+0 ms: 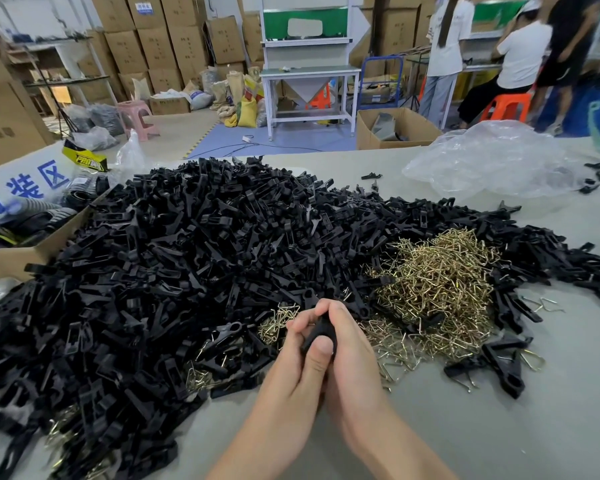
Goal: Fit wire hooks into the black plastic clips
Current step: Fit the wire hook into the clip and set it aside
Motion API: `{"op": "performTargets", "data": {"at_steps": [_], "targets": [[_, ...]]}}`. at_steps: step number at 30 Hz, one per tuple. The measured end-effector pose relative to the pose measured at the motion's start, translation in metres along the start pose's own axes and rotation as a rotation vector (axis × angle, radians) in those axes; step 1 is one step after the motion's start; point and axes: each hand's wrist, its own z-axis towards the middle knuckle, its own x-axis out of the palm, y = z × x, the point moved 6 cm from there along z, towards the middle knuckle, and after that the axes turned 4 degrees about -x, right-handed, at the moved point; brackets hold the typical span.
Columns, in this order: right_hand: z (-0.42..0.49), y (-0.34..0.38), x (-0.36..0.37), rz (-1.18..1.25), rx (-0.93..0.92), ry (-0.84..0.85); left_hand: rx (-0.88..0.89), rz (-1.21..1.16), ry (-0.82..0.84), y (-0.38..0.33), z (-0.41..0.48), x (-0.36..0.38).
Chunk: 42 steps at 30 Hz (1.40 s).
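My left hand (pixel 297 355) and my right hand (pixel 349 351) are pressed together near the table's front, both gripping one black plastic clip (pixel 321 332) between them. My left thumb lies over the clip's lower end. Any wire hook in the clip is hidden by my fingers. A huge heap of black clips (pixel 194 258) spreads across the table's left and middle. A tangled pile of brass-coloured wire hooks (pixel 437 282) lies just right of my hands. Smaller bunches of hooks (pixel 278 322) show beside my left hand.
A few clips with hooks fitted (pixel 499 365) lie to the right on the grey table (pixel 499 427). An open cardboard box (pixel 28 244) sits at the left edge. Crumpled clear plastic (pixel 499 161) lies at the far right. People (pixel 520 60) work at benches beyond.
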Motion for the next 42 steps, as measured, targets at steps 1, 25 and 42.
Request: {"op": "performTargets", "data": {"at_steps": [1,25,42], "targets": [[-0.001,0.0,0.001,0.006,-0.005,0.01,0.013,0.014,0.005,0.0,0.0,0.0],[-0.002,-0.006,0.009,0.088,-0.017,0.064,0.031,-0.032,-0.089,0.007,0.007,-0.001],[-0.013,0.02,-0.006,-0.116,-0.14,0.259,-0.108,-0.434,-0.052,0.0,0.005,-0.01]]}}
